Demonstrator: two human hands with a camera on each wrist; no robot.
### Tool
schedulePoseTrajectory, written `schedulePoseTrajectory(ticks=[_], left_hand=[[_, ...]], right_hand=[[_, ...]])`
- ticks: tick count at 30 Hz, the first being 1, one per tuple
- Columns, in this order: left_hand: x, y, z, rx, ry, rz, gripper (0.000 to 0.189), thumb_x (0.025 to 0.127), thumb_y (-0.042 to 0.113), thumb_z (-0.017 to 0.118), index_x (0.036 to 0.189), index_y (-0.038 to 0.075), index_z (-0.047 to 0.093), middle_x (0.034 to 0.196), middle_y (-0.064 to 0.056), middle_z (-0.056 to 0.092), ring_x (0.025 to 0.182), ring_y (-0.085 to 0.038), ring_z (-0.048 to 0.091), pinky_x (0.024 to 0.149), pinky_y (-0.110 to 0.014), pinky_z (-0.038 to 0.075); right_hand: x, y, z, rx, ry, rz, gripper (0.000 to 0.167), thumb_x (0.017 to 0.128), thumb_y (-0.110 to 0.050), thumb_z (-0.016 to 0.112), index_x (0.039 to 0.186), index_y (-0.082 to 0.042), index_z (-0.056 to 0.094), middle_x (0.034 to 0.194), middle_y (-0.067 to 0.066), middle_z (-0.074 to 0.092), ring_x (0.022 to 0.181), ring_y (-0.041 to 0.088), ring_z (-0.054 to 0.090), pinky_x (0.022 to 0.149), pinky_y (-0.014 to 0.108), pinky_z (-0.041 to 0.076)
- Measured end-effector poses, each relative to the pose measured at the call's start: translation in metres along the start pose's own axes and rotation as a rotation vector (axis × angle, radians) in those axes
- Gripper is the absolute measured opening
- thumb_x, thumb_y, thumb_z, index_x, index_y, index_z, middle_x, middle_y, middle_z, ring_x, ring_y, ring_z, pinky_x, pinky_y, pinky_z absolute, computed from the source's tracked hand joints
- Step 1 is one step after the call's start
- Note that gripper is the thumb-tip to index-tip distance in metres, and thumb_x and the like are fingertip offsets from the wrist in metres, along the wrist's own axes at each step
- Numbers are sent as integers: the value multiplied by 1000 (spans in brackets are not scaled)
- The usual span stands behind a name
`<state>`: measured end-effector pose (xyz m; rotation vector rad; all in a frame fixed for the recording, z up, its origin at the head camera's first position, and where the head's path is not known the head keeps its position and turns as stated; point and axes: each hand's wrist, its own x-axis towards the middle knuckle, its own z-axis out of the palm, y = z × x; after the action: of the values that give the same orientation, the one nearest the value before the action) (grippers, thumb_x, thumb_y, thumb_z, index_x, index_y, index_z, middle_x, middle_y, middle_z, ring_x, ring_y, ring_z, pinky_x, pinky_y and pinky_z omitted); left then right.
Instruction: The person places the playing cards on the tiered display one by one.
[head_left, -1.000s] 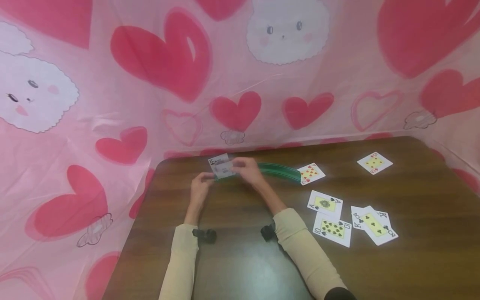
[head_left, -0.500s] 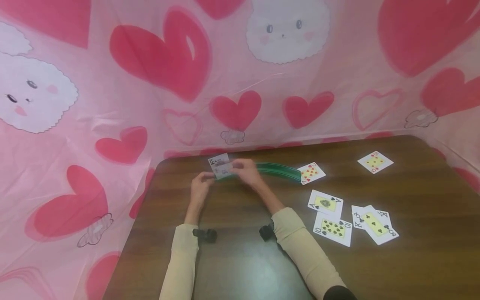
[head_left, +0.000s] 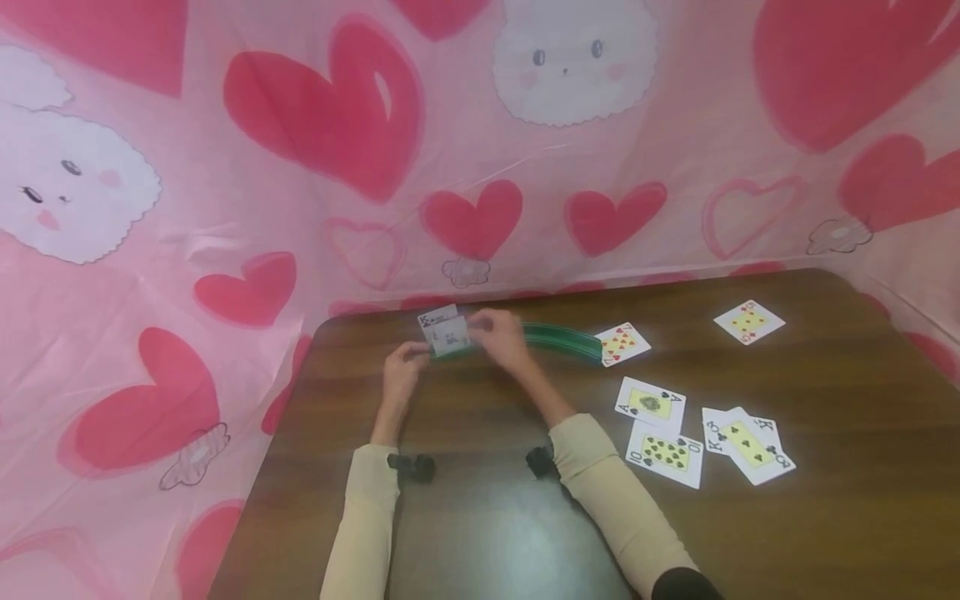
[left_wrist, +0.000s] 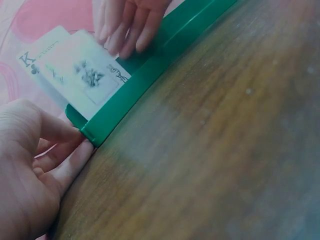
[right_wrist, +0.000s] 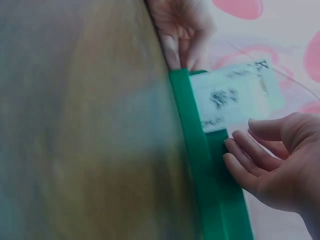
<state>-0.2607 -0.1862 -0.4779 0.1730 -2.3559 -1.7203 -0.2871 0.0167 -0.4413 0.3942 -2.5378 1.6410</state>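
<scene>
A curved green card holder (head_left: 562, 340) stands near the table's far edge. My left hand (head_left: 401, 371) pinches its left end between thumb and fingers, plain in the left wrist view. Two playing cards stand in the slot by that end: a king of clubs (left_wrist: 28, 64) behind, and a white card with a dark central figure (left_wrist: 90, 75) overlapping it in front. The front card's print is blurred. Just right of these cards is my right hand (right_wrist: 280, 162), its fingers loosely bent and holding nothing, over the holder's back wall.
A seven of hearts (head_left: 621, 344) lies by the holder's right end. Farther right are a red-diamond card (head_left: 749, 322), an ace of spades (head_left: 651, 402) over a ten of spades (head_left: 666, 454), and two overlapping club cards (head_left: 748, 446). A pink heart-print cloth (head_left: 465, 150) hangs behind the table.
The front card has shifted slightly right of the king and shows more distinctly. My right hand has moved a little right, off the cards. My left hand keeps its place.
</scene>
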Motion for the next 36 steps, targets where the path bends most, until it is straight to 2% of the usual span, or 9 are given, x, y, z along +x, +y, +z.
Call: schedulePoseTrajectory(ticks=[7, 10, 15, 18, 22, 28, 31, 36], left_hand=[[-2, 4, -1, -17, -15, 4, 14, 79, 11, 60, 91, 6, 65, 93, -11, 62, 81, -21, 56, 71, -33, 44], [-2, 6, -4, -11, -13, 10, 14, 79, 11, 60, 91, 6, 65, 94, -12, 62, 83, -23, 57, 74, -35, 44], [-2, 5, -6, 21, -15, 16, 14, 79, 12, 61, 91, 7, 65, 96, -11, 62, 87, -22, 55, 78, -36, 42], [-1, 4, -6, 34, -14, 25, 14, 77, 11, 61, 91, 7, 65, 96, -10, 63, 87, -21, 54, 78, -35, 41], [0, 4, -6, 42, -7, 39, 15, 77, 11, 62, 91, 6, 65, 95, -12, 63, 85, -22, 55, 76, -34, 41], [1, 3, -7, 54, -6, 33, 15, 78, 11, 62, 92, 6, 64, 94, -12, 63, 83, -22, 55, 74, -34, 42], [0, 2, -6, 43, -9, 37, 14, 78, 10, 61, 91, 6, 64, 93, -12, 62, 82, -22, 55, 73, -34, 42], [-1, 2, -6, 30, -25, 34, 15, 78, 10, 61, 92, 6, 63, 95, -12, 62, 84, -22, 55, 75, -34, 42]], right_hand=[[-9, -1, -48, -133, 80, -96, 19, 82, -27, 62, 94, -13, 67, 90, -3, 65, 86, 14, 57, 79, 33, 44], [-14, -3, -76, -127, 109, -85, 18, 81, -26, 63, 92, -13, 67, 88, -2, 65, 83, 14, 58, 77, 33, 45], [-27, -9, -123, -102, 153, -52, 25, 80, -31, 64, 95, -11, 67, 90, 2, 66, 83, 15, 59, 74, 34, 45], [-39, -9, -147, -135, 140, -50, 26, 80, -29, 63, 97, -9, 67, 92, 5, 66, 84, 18, 58, 74, 36, 44], [-55, -2, -175, -232, 55, -25, 23, 80, -24, 64, 98, -9, 65, 93, 6, 65, 86, 20, 57, 76, 38, 43], [-81, 17, -204, -379, -181, 55, 32, 78, -20, 66, 104, -3, 60, 93, 10, 63, 86, 24, 58, 75, 40, 46], [-94, 27, -213, -448, -282, 62, 38, 76, -20, 68, 106, -1, 58, 92, 9, 63, 84, 23, 58, 73, 39, 47], [-110, 41, -219, -507, -400, 143, 47, 72, -26, 72, 108, -2, 54, 96, 9, 60, 85, 22, 55, 74, 40, 45]])
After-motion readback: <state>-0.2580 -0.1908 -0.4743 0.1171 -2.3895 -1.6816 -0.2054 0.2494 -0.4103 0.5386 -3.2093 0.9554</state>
